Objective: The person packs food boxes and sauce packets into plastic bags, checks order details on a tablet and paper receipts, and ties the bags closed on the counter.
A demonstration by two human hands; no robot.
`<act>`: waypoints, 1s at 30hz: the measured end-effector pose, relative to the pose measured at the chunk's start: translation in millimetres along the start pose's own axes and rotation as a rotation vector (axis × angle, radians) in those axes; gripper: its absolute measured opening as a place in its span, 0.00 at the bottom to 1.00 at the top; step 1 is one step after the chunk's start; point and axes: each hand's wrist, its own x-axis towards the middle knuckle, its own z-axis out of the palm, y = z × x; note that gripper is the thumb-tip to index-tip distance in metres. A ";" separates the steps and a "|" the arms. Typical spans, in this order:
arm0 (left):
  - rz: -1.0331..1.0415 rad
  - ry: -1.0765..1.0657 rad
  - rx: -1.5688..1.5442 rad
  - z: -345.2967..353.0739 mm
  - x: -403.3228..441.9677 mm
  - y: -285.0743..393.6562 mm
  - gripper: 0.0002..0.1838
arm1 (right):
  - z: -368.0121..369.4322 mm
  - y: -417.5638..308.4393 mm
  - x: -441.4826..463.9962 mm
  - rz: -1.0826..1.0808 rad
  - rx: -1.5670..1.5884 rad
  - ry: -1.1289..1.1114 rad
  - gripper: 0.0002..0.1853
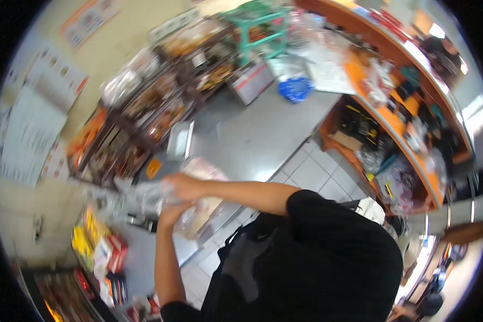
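Note:
My right hand reaches across from the right, its fingers closed on a crumpled clear plastic bag. Just below it, my left hand comes up from the bottom and is pressed to the same bag, with its fingers blurred and partly hidden. Beside both hands, a clear plastic package with pale contents lies at the counter's edge. A metal tray and an orange label are above the hands. Motion blur hides the finer details.
Stacked dark crates line the back of the metal counter. Farther along stand a cardboard box, a blue bag and a green stool. Yellow and red packets lie at left. Orange shelves curve along the right.

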 end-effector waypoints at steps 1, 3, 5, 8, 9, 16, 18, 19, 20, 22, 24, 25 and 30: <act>0.055 -0.029 0.024 -8.7 8.1 -20.2 0.33 | -13.9 -51.1 -2.6 0.026 -0.272 -0.045 0.11; 0.246 0.185 0.461 -4.6 22.2 -51.3 0.17 | -13.5 -83.0 4.4 -0.246 -0.805 -0.065 0.11; 0.301 0.273 0.376 0.4 27.8 -45.2 0.15 | 21.9 -102.7 15.8 0.125 -0.716 0.029 0.10; 0.331 0.365 0.104 6.3 23.7 -30.2 0.14 | 73.9 -112.1 8.6 0.500 -0.608 0.078 0.14; 0.337 0.395 0.025 8.5 21.1 -26.6 0.13 | 70.8 -106.5 2.1 0.361 -0.550 0.063 0.17; 0.579 0.400 0.171 9.2 20.6 -4.9 0.13 | -52.7 -101.5 -128.0 0.080 -0.488 0.384 0.29; 0.863 0.368 0.633 5.8 16.8 5.7 0.13 | -54.3 -86.3 -164.2 0.136 -0.480 0.392 0.27; 0.835 0.336 0.626 5.4 20.4 4.6 0.14 | -55.5 -80.9 -181.8 0.158 -0.476 0.392 0.26; 0.809 0.307 0.623 1.7 24.8 2.2 0.15 | -55.3 -76.5 -198.8 0.188 -0.475 0.368 0.26; 0.816 0.254 0.553 -1.7 28.1 1.5 0.18 | -44.4 -70.1 -231.5 0.238 -0.458 0.329 0.25; 0.767 0.280 0.538 4.4 39.3 0.9 0.19 | -31.0 -57.9 -263.5 0.311 -0.378 0.273 0.24; 0.742 0.299 0.535 4.6 43.2 6.2 0.20 | -27.6 -54.6 -273.0 0.340 -0.336 0.242 0.24; 0.718 0.524 0.927 20.3 19.1 123.8 0.24 | -37.3 -72.1 -287.3 0.128 -0.424 0.300 0.32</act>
